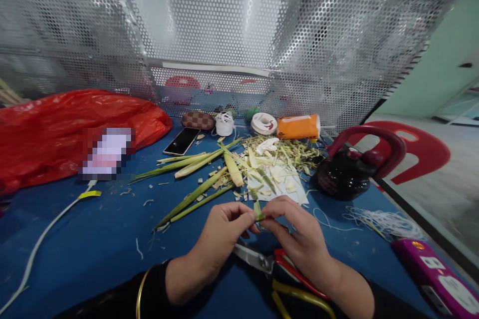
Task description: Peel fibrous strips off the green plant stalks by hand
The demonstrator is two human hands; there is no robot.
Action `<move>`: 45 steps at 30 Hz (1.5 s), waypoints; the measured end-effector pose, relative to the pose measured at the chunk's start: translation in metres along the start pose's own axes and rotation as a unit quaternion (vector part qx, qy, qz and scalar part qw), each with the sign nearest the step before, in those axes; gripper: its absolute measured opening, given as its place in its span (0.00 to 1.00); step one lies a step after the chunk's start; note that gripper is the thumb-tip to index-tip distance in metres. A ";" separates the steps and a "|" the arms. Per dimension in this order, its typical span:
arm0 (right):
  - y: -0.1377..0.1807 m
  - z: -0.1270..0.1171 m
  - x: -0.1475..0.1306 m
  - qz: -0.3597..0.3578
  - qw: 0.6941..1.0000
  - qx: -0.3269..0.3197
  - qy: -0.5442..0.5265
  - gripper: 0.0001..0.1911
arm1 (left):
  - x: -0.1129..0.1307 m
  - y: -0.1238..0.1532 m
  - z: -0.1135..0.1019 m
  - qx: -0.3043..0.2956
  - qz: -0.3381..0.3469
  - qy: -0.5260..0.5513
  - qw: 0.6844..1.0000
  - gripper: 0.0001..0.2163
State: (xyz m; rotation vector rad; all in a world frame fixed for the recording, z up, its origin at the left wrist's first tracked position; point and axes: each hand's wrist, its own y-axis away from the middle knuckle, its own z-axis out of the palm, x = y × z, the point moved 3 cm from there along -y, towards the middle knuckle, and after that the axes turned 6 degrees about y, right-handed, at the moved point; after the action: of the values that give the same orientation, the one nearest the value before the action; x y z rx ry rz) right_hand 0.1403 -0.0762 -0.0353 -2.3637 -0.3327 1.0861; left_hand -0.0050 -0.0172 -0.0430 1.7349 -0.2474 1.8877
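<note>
Between the fingertips of my left hand and my right hand is a small strip of green leaf, pinched from both sides. Scissors with red and yellow handles lie below, partly covered by my right hand. Long green leaf stalks spread over the blue table to the left of my hands. Past my fingertips, a white paper sheet bears leaf scraps. A pile of shredded plant bits sits behind it. The fingers on the far side of the leaf strip are partly hidden.
A black pot with a dark red handle stands at right, near white string and a purple power strip. At left lie a red plastic bag, a phone and a white cable. An orange packet is at the back.
</note>
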 end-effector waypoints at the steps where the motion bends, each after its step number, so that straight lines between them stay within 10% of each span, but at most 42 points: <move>1: 0.000 -0.001 -0.002 -0.022 1.000 -0.005 0.022 0.05 | -0.001 0.000 0.001 -0.007 -0.014 0.012 1.000 0.10; 16: 0.001 0.000 -0.005 -0.072 0.995 -0.034 0.052 0.10 | -0.005 0.001 0.003 -0.007 -0.053 0.020 0.998 0.12; 28: 0.003 0.007 0.006 0.180 0.974 -0.032 -0.136 0.07 | 0.007 0.009 -0.001 0.034 0.225 -0.245 0.943 0.08; 45: 0.001 0.005 0.008 0.281 0.929 -0.038 -0.239 0.09 | 0.011 0.012 0.000 -0.023 0.306 -0.262 0.915 0.05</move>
State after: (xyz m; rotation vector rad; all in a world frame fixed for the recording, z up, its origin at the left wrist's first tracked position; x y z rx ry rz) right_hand 0.1413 -0.0717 -0.0435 -2.2882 0.1635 1.9549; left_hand -0.0109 -0.0239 -0.0292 2.2853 -1.1443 1.7185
